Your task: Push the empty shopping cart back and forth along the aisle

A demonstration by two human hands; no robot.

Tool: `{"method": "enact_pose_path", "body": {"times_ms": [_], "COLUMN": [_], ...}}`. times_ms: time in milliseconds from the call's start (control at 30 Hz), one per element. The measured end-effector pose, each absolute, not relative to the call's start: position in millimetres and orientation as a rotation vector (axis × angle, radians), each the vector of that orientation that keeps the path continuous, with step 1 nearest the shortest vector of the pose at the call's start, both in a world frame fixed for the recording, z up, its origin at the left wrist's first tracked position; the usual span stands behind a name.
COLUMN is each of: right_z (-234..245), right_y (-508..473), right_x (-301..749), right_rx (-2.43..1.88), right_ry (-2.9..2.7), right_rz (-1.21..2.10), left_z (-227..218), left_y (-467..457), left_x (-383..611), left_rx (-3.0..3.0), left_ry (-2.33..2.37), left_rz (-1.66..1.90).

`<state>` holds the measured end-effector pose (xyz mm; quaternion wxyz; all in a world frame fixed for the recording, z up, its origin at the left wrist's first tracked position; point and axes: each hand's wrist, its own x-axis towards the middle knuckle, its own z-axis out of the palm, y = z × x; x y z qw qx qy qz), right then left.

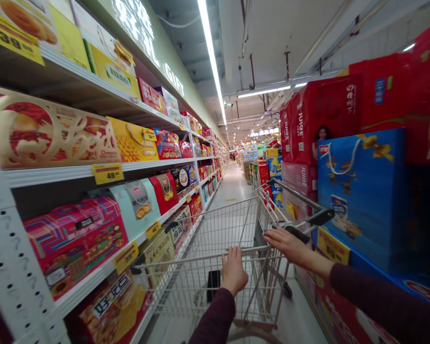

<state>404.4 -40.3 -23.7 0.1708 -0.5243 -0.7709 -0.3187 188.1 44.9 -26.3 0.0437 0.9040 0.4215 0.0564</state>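
Both hands are on a wire shopping cart point(204, 282) in a supermarket gift aisle, the cart standing ahead of the wearer at 6 o'clock in the head camera's view. The left hand point(234, 271) is clenched, fingers curled over the cart's handle bar point(186, 259). The right hand point(288, 246) lies across a black grip point(296, 234) at the cart's far side, palm down; whether it is closing on the grip or only resting there cannot be told. Maroon sleeves point(380, 306) run in from the lower edge. A dark object point(213, 285) sits in the basket, too unclear to identify. At 9 o'clock, white shelves point(82, 174) carry boxed gift sets with yellow price tags point(107, 173). Red juice cartons point(318, 114) are stacked at 2 o'clock, above a blue gift bag point(361, 200) at 3 o'clock. The pale floor point(232, 186) of the aisle recedes toward 12 o'clock.
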Motion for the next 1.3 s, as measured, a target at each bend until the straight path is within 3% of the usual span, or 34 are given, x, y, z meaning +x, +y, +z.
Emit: {"method": "enact_pose_path", "body": {"times_ms": [167, 433, 733, 867, 1033, 1300], "right_z": [-45.5, -51.7, -70.7, -60.7, -56.4, -63.9], "right_y": [-6.9, -35.6, 3.4, -8.1, -31.3, -4.4], "right_x": [362.2, 392.5, 335.7, 343.3, 370.7, 318.1], "right_rx": [-1.484, -1.586, -1.565, -1.698, -1.88, -1.686], "right_ry": [-2.246, -2.189, -2.074, -2.108, -2.09, -2.111], "right_rz": [-0.77, -1.001, -0.71, -0.731, -0.732, -0.484], "left_z": [-27.7, -34.4, -32.1, -42.3, -50.5, -52.5], "left_y": [35.7, 27.7, 30.2, 49.2, 53.0, 50.2], "left_x": [184.9, 185.2, 176.7, 150.8, 130.6, 132.3], "left_rx": [2.774, 2.8, 2.701, 2.719, 2.8, 2.739], "left_ry": [1.231, 1.209, 1.242, 1.519, 1.545, 1.433], "left_rz": [0.164, 0.215, 0.229, 0.259, 0.253, 0.345]}}
